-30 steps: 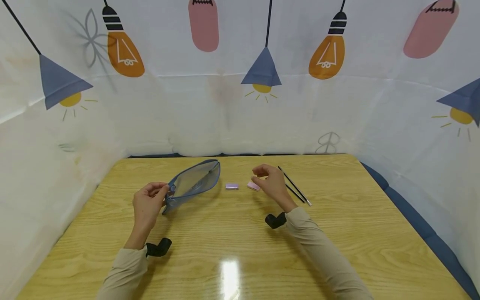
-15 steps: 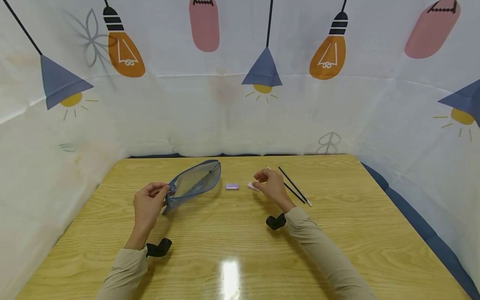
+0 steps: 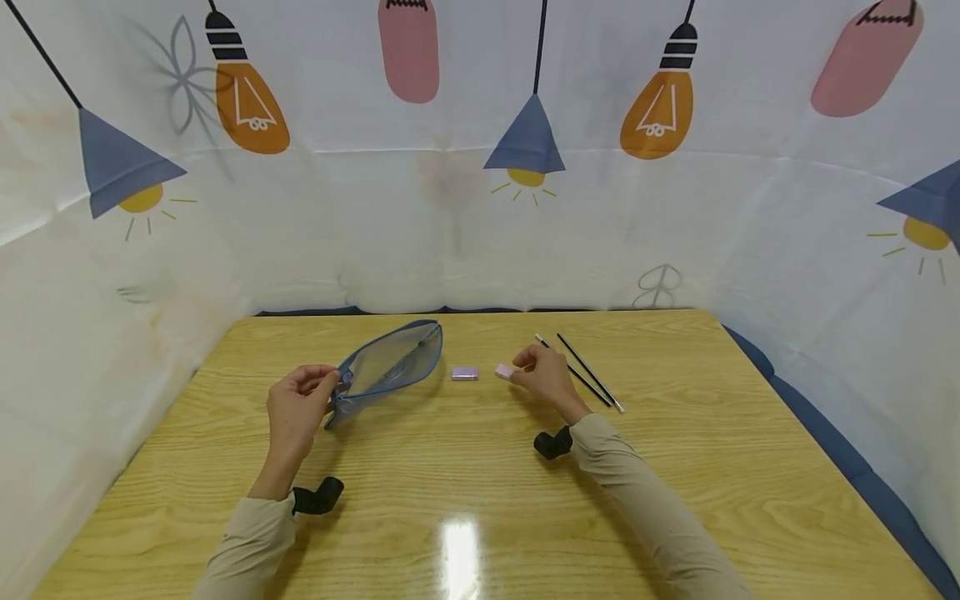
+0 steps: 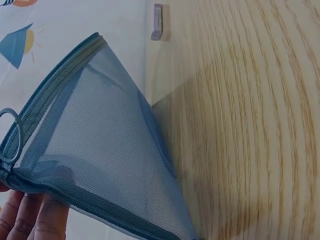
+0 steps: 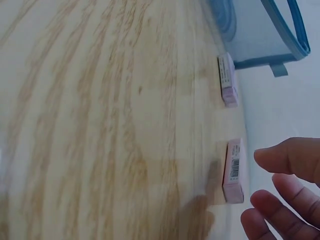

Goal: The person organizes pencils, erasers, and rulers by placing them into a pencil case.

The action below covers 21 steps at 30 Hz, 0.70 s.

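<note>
Blue mesh makes up the pouch [image 3: 392,360], which the left hand [image 3: 294,408] pinches by its near corner, close to a ring pull [image 4: 20,135]. Its body slants away from that hand over the wooden table [image 3: 420,467], zip edges parted — something dim shows through the mesh, too faint to name.

The right hand [image 3: 551,379] sits low over the table, thumb and fingers spread and lightly bent, not closed round anything. A pink box [image 3: 503,372] lies just beside its fingertips, to their left; the right wrist view shows a gap between thumb and box. Farther left, between the pink box and the pouch, lies a lavender box [image 3: 464,374] — near the pouch's far end and well apart from the left hand. Two slim dark sticks [image 3: 589,372] lie at the right hand's outer side, drawing together toward their near ends.
</note>
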### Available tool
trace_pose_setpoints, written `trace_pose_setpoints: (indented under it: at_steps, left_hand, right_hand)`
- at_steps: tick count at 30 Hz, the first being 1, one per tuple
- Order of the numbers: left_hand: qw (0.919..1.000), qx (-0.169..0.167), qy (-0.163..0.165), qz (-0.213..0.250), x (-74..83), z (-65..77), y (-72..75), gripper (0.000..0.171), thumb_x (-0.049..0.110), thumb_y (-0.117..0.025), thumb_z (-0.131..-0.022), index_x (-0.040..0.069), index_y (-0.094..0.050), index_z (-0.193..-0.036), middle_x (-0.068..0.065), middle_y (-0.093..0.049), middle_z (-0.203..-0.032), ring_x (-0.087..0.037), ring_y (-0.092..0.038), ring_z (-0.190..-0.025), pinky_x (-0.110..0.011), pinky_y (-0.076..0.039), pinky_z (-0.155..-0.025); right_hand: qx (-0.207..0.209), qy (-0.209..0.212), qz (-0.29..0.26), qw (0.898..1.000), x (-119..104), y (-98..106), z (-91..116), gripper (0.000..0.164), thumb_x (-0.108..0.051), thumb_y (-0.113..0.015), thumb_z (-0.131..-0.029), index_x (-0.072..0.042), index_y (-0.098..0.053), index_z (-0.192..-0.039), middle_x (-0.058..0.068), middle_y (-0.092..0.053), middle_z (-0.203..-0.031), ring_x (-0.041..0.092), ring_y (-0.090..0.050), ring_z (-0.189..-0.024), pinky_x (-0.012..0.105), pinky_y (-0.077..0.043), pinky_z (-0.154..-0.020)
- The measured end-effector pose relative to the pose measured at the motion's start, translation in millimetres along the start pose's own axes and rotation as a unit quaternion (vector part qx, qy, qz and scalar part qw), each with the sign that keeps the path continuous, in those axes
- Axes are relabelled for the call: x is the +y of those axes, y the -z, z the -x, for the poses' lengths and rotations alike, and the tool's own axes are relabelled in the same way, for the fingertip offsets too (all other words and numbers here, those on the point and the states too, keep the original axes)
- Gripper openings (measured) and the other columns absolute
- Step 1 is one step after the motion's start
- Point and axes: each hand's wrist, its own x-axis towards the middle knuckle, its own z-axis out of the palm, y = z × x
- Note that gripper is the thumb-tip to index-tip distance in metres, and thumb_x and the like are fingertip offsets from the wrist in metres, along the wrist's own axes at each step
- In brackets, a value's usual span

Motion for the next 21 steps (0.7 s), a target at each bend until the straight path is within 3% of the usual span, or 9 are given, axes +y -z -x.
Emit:
trace_pose_setpoints:
  at_steps: [21]
  left_hand:
    - [1.0000,-0.002,-0.006,-0.003,-1.1,-0.4,-0.3,0.022,0.015,-0.067,-0.093,-0.005,-0.068,-0.102,0.001,-0.070,-0.080,-0.004,-0.064,-0.067,-0.021,-0.054,-0.057]
  right_hand:
    - [-0.006,-0.008,0.036,0.999,8.2,-5.1,-3.0,0.016,-0.002,-0.076,-0.078,-0.003,-0.068,-0.092,0.006,-0.067,-0.086,0.023,-0.064,-0.081,0.039,-0.052,-0.074]
